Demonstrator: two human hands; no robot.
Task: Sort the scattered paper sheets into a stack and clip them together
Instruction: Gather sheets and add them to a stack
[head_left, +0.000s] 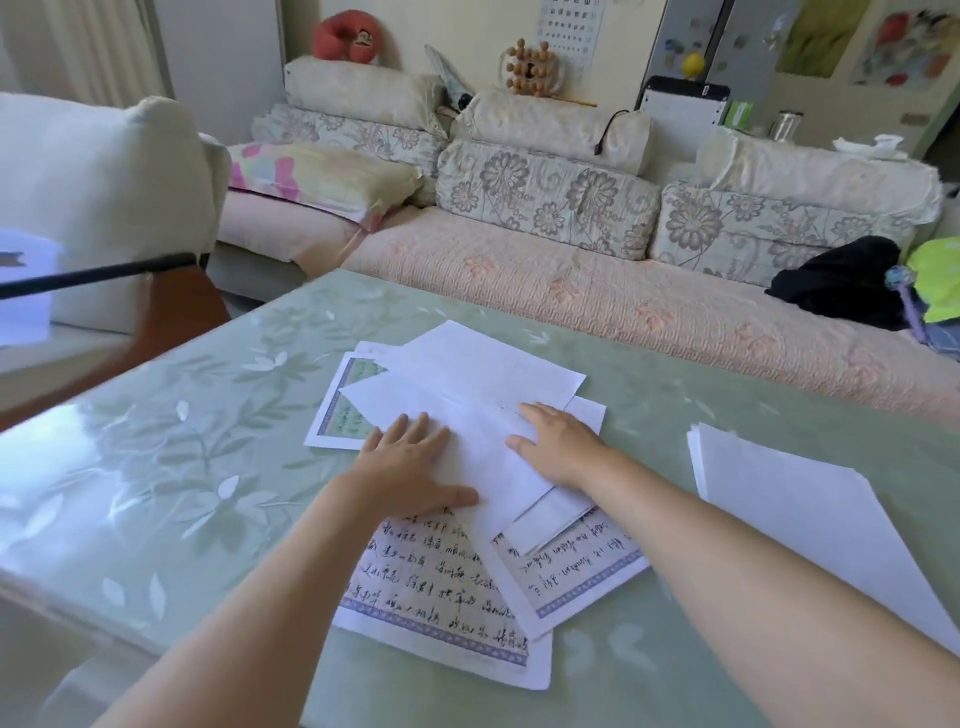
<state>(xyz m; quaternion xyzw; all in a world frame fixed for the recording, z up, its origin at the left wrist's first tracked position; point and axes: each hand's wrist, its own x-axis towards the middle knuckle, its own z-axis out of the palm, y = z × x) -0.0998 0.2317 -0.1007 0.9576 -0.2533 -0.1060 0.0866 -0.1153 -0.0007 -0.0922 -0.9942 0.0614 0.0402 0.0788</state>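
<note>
Hands are pressed flat with straight fingers, the left hand (410, 462) and right hand (558, 441) side by side on the top blank sheet (483, 452) of the scattered paper sheets (441, 613) mid-counter (171, 467). A separate white stack (795, 509) is laid near the right edge; open room is seen leftward.

My left hand (410, 462) lies palm down, fingers straight toward 1 o'clock, thumb spread toward 3. My right hand (558, 447) is flat too, fingers toward 11. The left forearm (291, 587) enters from 7 o'clock, the right forearm (727, 551) from 5.
</note>
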